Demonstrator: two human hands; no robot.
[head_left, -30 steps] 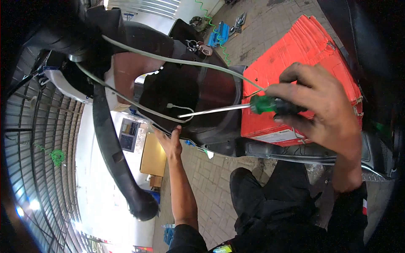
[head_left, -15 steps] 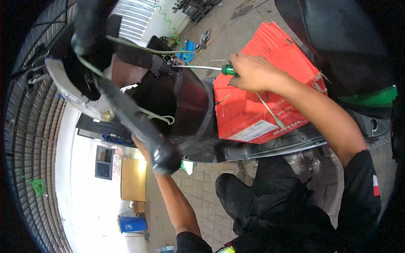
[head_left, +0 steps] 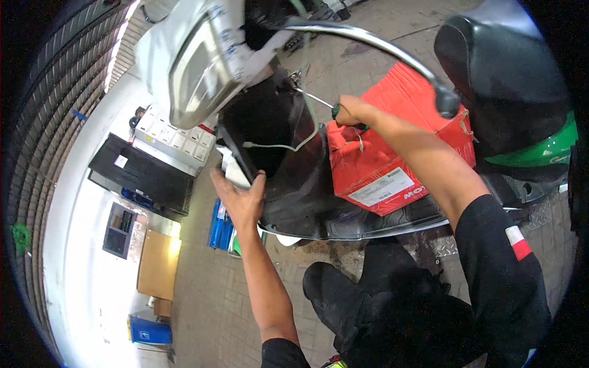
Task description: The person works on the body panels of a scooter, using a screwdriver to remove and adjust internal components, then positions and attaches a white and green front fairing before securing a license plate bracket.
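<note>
My right hand [head_left: 353, 113] is closed round the green handle of a screwdriver [head_left: 317, 99]. Its long metal shaft points left to a small metal part [head_left: 296, 78] at the top of the scooter's dark inner front panel [head_left: 299, 147]. Whether the tip touches that part, I cannot tell. My left hand [head_left: 241, 197] grips the panel's left edge, thumb on the inner side and fingers round a pale outer piece [head_left: 233, 168]. A pale green cable [head_left: 288, 148] hangs loosely across the panel's opening.
Above my left hand hangs the scooter's headlight unit [head_left: 205, 73]. A curved silver rod [head_left: 380, 42] with a black end crosses over a red carton [head_left: 402, 141] on the footboard. The black seat [head_left: 503, 80] is at right; a blue bin [head_left: 150, 331] stands far left.
The headlight unit has swung into view, and the dark bar before my left hand is gone. My left hand now shows on the panel edge. My right hand moved slightly, still holding the screwdriver.
</note>
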